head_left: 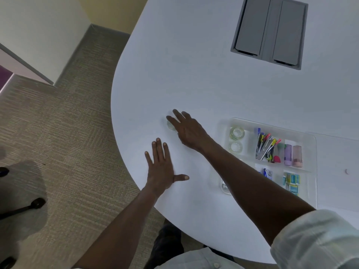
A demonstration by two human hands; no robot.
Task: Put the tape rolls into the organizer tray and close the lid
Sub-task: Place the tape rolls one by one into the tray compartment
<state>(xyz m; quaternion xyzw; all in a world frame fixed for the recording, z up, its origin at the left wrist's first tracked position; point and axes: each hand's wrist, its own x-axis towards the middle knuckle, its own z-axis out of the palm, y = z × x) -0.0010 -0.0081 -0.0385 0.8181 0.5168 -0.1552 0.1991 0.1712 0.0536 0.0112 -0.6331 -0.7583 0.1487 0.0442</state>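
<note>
A clear organizer tray [310, 136] lies on the white table at the right. Two clear tape rolls sit in its left compartment, one [237, 132] behind the other [235, 146]. A third clear tape roll [170, 125] lies on the bare table to the left of the tray. My right hand [187, 129] reaches across over it, fingers spread and resting on the roll, which is partly hidden under them. My left hand [162, 168] lies flat on the table near the front edge, fingers apart, holding nothing. The tray's clear lid [338, 138] seems to lie open to the right.
The tray's other compartments hold coloured pens and clips [267, 146], two small tubes [293, 155] and small packets [291, 182]. A grey cable hatch [270, 30] is set into the table at the back. The table's curved edge [112, 105] drops to carpet on the left.
</note>
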